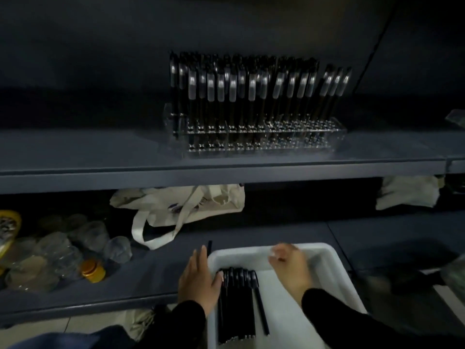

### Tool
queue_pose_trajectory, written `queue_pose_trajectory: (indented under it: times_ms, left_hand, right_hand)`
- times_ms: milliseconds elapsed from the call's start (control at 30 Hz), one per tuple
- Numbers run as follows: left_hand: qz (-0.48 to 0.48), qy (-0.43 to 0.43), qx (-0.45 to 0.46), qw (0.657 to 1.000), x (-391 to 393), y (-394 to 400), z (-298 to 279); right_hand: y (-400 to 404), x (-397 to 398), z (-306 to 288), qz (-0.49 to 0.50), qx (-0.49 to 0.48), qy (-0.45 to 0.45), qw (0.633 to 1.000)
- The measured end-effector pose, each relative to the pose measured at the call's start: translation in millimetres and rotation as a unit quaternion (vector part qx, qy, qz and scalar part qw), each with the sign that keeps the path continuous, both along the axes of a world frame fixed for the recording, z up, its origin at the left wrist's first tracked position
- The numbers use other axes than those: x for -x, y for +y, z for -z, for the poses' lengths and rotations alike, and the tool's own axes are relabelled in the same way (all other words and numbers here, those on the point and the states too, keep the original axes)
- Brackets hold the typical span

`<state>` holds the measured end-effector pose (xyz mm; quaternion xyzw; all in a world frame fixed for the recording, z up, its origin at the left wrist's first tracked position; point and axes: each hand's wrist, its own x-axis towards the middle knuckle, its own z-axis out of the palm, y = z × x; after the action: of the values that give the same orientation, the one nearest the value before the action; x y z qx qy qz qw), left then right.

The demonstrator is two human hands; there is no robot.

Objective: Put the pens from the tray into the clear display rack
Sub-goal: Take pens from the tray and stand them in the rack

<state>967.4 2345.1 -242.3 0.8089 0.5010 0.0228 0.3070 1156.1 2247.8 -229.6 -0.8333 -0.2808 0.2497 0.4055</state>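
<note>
A white tray [327, 263] sits at the bottom centre, on the lower shelf's edge. Several black pens [236, 306] lie bundled in its left half, with one loose pen [261, 311] beside them. My left hand [198, 280] rests on the tray's left rim, thumb touching the bundle. A thin black pen [209, 248] sticks out past its fingertips. My right hand [289, 268] hovers over the tray's far part, fingers curled and blurred. The clear display rack [314, 139] stands on the upper shelf, holding many upright pens [251, 89]; its right end has free holes.
The upper shelf's front edge [201, 172] juts out between tray and rack. On the lower shelf lie a cloth tote bag [191, 205], clear plastic bottles [63, 253] with a yellow cap [93, 272] at left, and a white cloth [407, 195] at right.
</note>
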Motion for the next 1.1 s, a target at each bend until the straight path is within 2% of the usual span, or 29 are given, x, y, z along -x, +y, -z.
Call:
queue_pose_trajectory:
  times_ms: [67, 167, 267, 400, 567, 633, 700, 800, 933, 1000, 1100]
  left_hand:
    - [-0.006, 0.000, 0.037, 0.999, -6.0, -5.6, 12.7]
    - [-0.017, -0.003, 0.066, 0.998, -7.1, -10.5, 22.3]
    - [-0.032, -0.009, 0.051, 0.998, -6.6, -13.0, 20.5]
    - [-0.037, -0.013, 0.037, 0.999, -7.2, -14.8, 23.0]
    - [0.002, -0.008, -0.031, 0.999, -5.5, -11.8, 8.4]
    - [-0.003, -0.041, -0.069, 0.997, -4.3, -5.9, -12.5]
    - [0.002, -0.113, -0.127, 0.985, -0.2, 2.2, -35.7]
    - [0.022, -0.226, -0.279, 0.933, 5.1, 20.2, -74.2]
    - [-0.008, -0.309, -0.399, 0.863, -0.3, 55.8, -138.2]
    - [-0.052, -0.316, -0.383, 0.867, -8.7, 72.8, -170.2]
    - [-0.054, -0.296, -0.259, 0.918, -22.6, 91.7, -205.0]
  right_hand:
    - [-1.9, 4.5, 41.7, -0.025, 0.118, 0.046, 0.992]
    - [1.4, 14.5, 80.2, -0.079, 0.220, 0.016, 0.972]
    - [7.7, 24.0, 85.2, -0.107, 0.240, -0.031, 0.964]
    - [15.2, 28.7, 79.4, -0.139, 0.218, -0.079, 0.963]
    - [6.4, 23.5, 47.8, -0.164, 0.213, -0.054, 0.962]
    - [-0.2, 17.5, 14.3, -0.197, 0.177, -0.047, 0.963]
    - [-3.9, 8.9, -28.8, -0.214, 0.119, -0.048, 0.968]
    - [-0.9, -9.6, -105.4, -0.213, -0.037, -0.074, 0.974]
    - [14.3, -29.7, -210.0, -0.187, -0.247, -0.159, 0.937]
    - [26.9, -37.3, -254.6, -0.153, -0.313, -0.198, 0.916]
    - [53.0, -43.6, -295.8, -0.114, -0.362, -0.201, 0.903]
